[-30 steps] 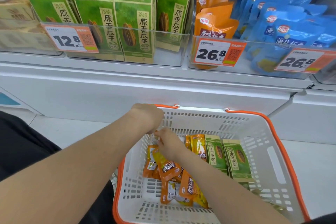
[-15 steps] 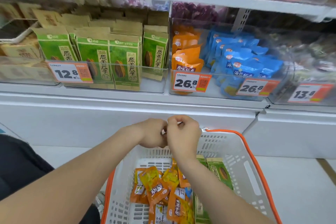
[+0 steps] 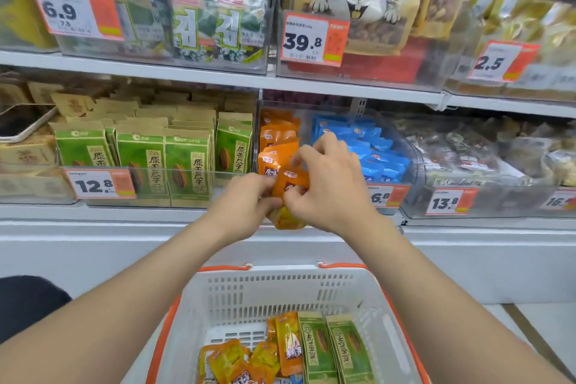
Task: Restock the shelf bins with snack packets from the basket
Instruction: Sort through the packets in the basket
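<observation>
Snack packet point(image 3: 291, 193), orange and glossy, is held up between both hands in front of the clear shelf bin point(image 3: 416, 171), about level with the bin's front wall. A small red and white logo is printed near its top and dark print lies across its middle. Its lower part is yellowish and hangs below the hands. The packet is pinched at its left edge by the left hand point(image 3: 246, 203), whose fingers are curled onto it. The right hand point(image 3: 330, 184) grips it from the right, with the fingers bent round its upper and right edges.

Just behind the held packet, more orange packets point(image 3: 276, 140) of the same kind are stood upright in the left part of the bin. Blue packets point(image 3: 367, 146) are stacked in the right part. In the neighbouring bin to the left, green packets point(image 3: 187, 165) are lined up in rows behind a price label point(image 3: 99, 185) marked 12.8.

Below the arms, a white basket point(image 3: 280, 293) with an orange rim is seen. Loose orange packets point(image 3: 237, 362) are piled in it on the left, and two green packets point(image 3: 318, 349) are laid side by side on the right.
</observation>
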### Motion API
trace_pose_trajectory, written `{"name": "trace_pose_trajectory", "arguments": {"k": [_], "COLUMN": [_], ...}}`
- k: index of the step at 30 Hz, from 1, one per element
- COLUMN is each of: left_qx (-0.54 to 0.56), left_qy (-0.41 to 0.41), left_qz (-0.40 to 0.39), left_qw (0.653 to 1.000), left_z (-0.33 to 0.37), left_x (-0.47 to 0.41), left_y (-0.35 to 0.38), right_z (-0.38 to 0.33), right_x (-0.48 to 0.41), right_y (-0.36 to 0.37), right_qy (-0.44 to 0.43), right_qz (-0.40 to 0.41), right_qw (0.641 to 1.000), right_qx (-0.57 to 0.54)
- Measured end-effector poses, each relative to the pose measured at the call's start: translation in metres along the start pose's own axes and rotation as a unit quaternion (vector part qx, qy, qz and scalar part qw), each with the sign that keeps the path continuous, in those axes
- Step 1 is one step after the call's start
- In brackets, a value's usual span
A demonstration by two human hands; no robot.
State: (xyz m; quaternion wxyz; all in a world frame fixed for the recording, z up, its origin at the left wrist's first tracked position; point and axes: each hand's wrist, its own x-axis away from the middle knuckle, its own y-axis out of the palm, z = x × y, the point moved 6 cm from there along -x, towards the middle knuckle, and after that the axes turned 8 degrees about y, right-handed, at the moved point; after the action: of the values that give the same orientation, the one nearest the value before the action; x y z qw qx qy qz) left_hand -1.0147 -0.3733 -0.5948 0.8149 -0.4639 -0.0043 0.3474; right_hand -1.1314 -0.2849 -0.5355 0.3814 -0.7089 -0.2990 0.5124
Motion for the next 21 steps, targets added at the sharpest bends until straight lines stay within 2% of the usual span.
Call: {"name": "trace_pose_trajectory", "arguments": {"k": [2,4,6,9,11,15,19,21], "left_qx": [-0.015,-0.051,-0.051,-0.109,-0.209,-0.338,-0.367,-0.377], "left_qy": [0.007,0.021,0.028,0.022,0.014,0.022,0.012,0.021], "left_qz": [0.045,0.077,0.110,0.146,0.097,-0.026,-0.078,-0.070], "left_qw": [0.999,0.995,0.992,0.983,0.973,0.941,0.927,0.923], "left_z": [0.008,0.017,0.025,0.039,0.044,0.030,0.003,-0.004], "left_x": [-0.011,-0.025,-0.040,-0.062,-0.078,-0.100,-0.107,-0.107], "left_y": [-0.018,-0.031,-0.041,-0.048,-0.042,-0.018,-0.006,-0.005], "right_z": [0.003,0.005,0.009,0.023,0.034,0.059,0.070,0.072], "right_x": [-0.015,-0.029,-0.045,-0.069,-0.078,-0.087,-0.107,-0.122], "right_y": [-0.007,-0.020,-0.039,-0.061,-0.058,-0.020,0.013,0.027], "right_qy": [-0.052,-0.084,-0.086,-0.075,-0.060,-0.006,0.014,0.009], "right_qz": [-0.071,-0.110,-0.095,-0.005,0.037,0.045,0.006,-0.022], "right_qw": [0.996,0.990,0.992,0.995,0.992,0.993,0.994,0.991], "right_qx": [-0.009,-0.004,0.013,0.068,0.102,0.108,0.106,0.131]}}
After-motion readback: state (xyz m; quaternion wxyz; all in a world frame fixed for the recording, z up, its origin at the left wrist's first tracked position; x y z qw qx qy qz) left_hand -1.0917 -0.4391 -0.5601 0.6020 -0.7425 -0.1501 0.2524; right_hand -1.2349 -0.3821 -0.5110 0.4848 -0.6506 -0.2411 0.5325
